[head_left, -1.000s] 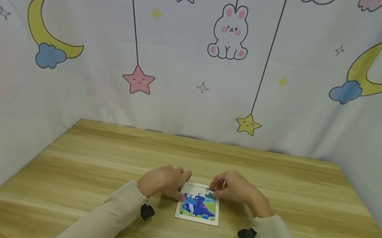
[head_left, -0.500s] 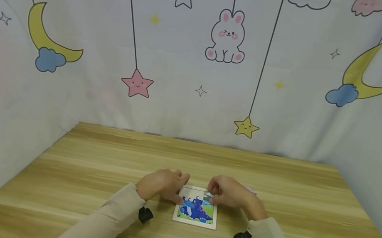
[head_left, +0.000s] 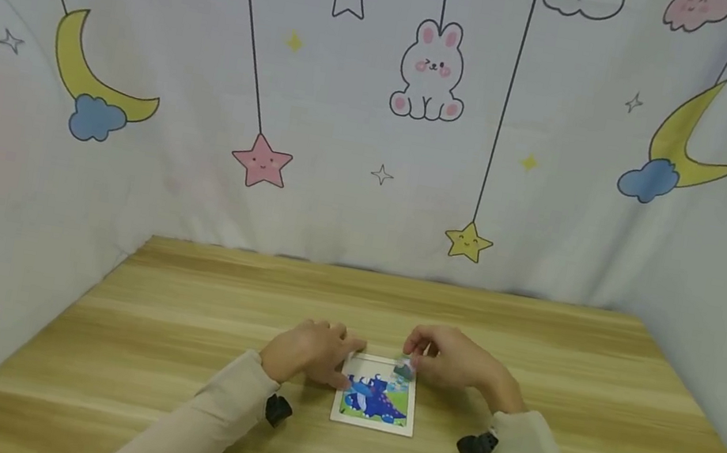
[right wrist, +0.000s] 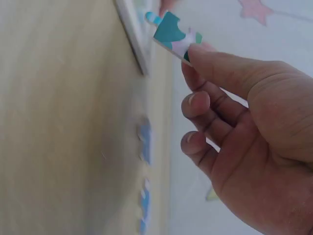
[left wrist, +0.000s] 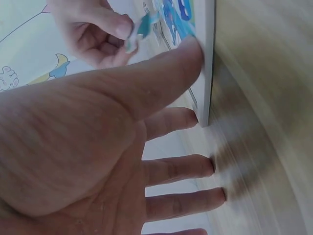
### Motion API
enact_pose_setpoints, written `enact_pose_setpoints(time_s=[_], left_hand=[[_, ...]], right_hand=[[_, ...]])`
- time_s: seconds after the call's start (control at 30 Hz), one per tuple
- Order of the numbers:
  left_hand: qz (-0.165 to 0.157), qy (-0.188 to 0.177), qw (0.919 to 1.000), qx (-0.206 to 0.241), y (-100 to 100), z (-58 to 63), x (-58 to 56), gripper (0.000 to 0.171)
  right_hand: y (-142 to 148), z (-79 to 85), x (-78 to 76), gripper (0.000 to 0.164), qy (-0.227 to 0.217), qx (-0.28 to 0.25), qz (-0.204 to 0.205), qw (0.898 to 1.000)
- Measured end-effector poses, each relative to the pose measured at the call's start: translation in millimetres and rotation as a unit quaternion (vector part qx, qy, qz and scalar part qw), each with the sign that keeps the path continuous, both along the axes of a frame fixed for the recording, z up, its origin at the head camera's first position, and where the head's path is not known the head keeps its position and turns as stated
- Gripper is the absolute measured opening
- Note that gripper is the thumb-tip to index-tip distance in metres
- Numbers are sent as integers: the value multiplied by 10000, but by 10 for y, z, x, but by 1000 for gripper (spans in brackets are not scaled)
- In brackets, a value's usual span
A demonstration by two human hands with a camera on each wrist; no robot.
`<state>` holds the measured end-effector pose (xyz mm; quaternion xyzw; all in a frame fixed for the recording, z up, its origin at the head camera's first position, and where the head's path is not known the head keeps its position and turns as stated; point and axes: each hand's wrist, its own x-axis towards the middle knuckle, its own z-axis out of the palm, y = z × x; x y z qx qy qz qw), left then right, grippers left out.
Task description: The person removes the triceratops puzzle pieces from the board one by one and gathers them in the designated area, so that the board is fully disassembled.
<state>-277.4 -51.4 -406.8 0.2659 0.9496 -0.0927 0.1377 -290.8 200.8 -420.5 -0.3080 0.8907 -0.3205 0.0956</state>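
A small jigsaw tray (head_left: 371,425) with a white frame lies on the table, part filled with a blue dinosaur picture (head_left: 383,402). My left hand (head_left: 314,350) steadies its left side: the thumb (left wrist: 188,54) rests on the picture near the rim, and straight fingers reach past the far corner. Over the upper right corner, my right hand (head_left: 453,358) pinches a jigsaw piece (right wrist: 171,32) between thumb and fingers. The piece is teal, pale lilac and green, with a light blue tab, and is tilted above the tray. The picture's upper part shows bare pale backing.
Two loose bluish jigsaw pieces, one nearer (right wrist: 145,142) and one farther along (right wrist: 144,208), lie on the table beneath the right hand. Wood-grain table (head_left: 217,282) extends around the tray. A patterned curtain (head_left: 335,222) stands behind it.
My right hand has drawn slightly up and to the right, lifting and tilting the jigsaw piece at the tray's upper right corner. The left hand stays on the tray with little movement.
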Motion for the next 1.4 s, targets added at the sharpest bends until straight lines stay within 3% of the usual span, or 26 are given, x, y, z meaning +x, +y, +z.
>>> enact_pose_setpoints(time_s=[0.1, 0.3, 0.5, 0.63, 0.93, 1.17, 1.4], left_hand=[[38, 8, 10000, 34, -9, -3, -5, 69], [183, -141, 9996, 183, -72, -5, 3, 72], [617, -668, 9955, 267, -155, 8, -28, 74], [772, -931, 9919, 381, -198, -1, -37, 75], [747, -1043, 9906, 479, -229, 2, -85, 76], [736, -1396, 9853, 648, -182, -5, -120, 73], [817, -1573, 9810, 786, -148, -65, -176, 62]], right_hand=[[221, 83, -31, 10, 87, -179, -32, 9998], [662, 180, -32, 16, 102, -601, -600, 9963], [922, 194, -35, 14, 324, -451, -1033, 9931], [1023, 157, -19, 14, 234, -163, -1138, 9931], [1096, 26, -46, 12, 300, 294, -1558, 9869], [1058, 32, -35, 19, 389, 515, -1844, 9807], [804, 46, -48, 20, 661, 382, -1318, 9883]])
